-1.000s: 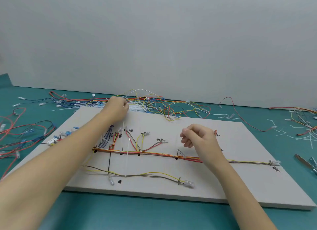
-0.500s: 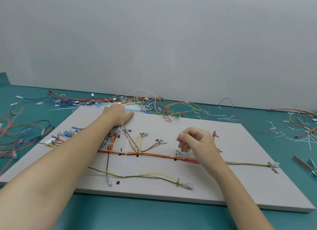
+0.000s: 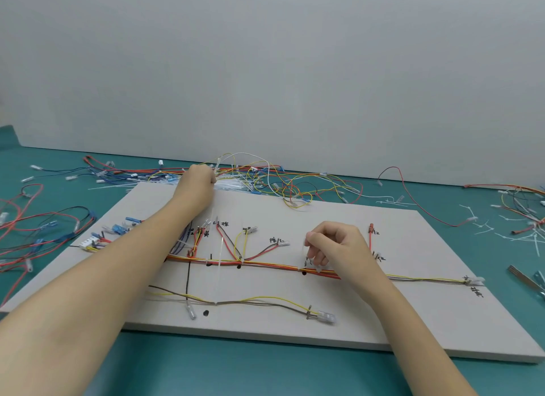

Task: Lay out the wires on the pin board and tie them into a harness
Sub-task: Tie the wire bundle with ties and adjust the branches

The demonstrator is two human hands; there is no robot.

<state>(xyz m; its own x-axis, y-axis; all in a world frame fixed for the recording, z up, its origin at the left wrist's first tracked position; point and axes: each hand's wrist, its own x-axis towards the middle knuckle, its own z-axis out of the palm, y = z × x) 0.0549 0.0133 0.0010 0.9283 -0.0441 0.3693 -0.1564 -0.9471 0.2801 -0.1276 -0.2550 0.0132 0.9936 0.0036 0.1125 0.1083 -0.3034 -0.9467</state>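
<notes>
Pin board [image 3: 368, 316]: flat pale grey panel lying on a teal table [image 3: 265, 372], marked with black handwritten labels and dark pins. Harness [image 3: 265, 265] on the board: a main trunk of orange, red and yellow wires running left to right across the middle, thinning to a yellow-and-brown pair that ends at a clear connector [image 3: 474, 281] near the right edge. Short branches rise from the trunk toward the far side, each tipped with a small terminal; a red one stands just right of the right hand. A lower run of brown and yellow wire ends in a clear plug [image 3: 326, 318] near the front edge. A white cable tie [image 3: 220, 252] crosses the trunk left of centre, its tail upright. Left hand [image 3: 197, 186]: reached to the far edge of the board, fingers curled into a bundle of white cable ties [image 3: 233, 185] lying there; whether it grips any cannot be told. Right hand [image 3: 336, 248]: over the trunk, fingers curled, thumb and forefinger pinched together; what they hold is too small to tell. Loose wires [image 3: 295, 183] heaped behind the board; more lie on the table at left. Cut tie ends [image 3: 483, 227] scattered at right.
</notes>
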